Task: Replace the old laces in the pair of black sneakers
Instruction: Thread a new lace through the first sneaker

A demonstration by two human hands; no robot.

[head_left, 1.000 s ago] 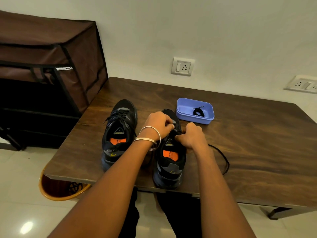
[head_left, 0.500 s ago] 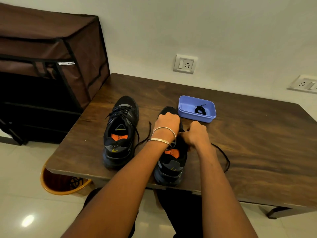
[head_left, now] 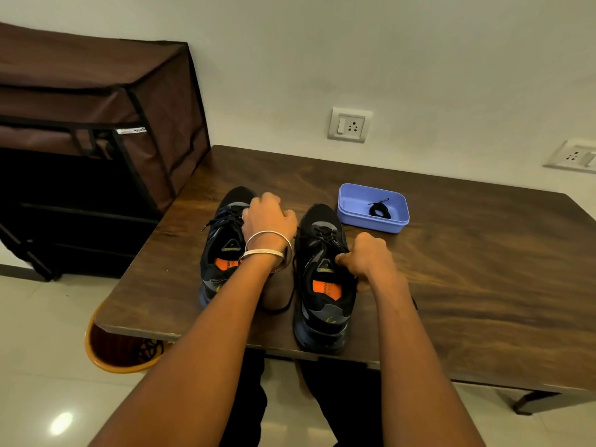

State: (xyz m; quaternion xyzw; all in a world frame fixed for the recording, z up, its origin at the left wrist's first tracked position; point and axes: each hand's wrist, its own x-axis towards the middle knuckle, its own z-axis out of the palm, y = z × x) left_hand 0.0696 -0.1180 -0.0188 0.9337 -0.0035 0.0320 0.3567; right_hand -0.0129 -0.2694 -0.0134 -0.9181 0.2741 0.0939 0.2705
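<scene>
Desk (head_left: 451, 285): both sneakers are stood on it, toes away.
Left sneaker (head_left: 222, 253): laces covered by left hand (head_left: 269, 217), fingers curled, apparently gripping them.
Right sneaker (head_left: 322, 285): collar gripped by right hand (head_left: 367, 256).
Blue tray (head_left: 374, 221): coiled lace (head_left: 380, 209) held inside.

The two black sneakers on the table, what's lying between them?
In the head view, between the left sneaker and the right sneaker lies bare table, crossed by a loose black lace. The left hand's wrist hangs over that gap.

"7" on right sneaker tongue (head_left: 326, 265), other print unreadable
</scene>
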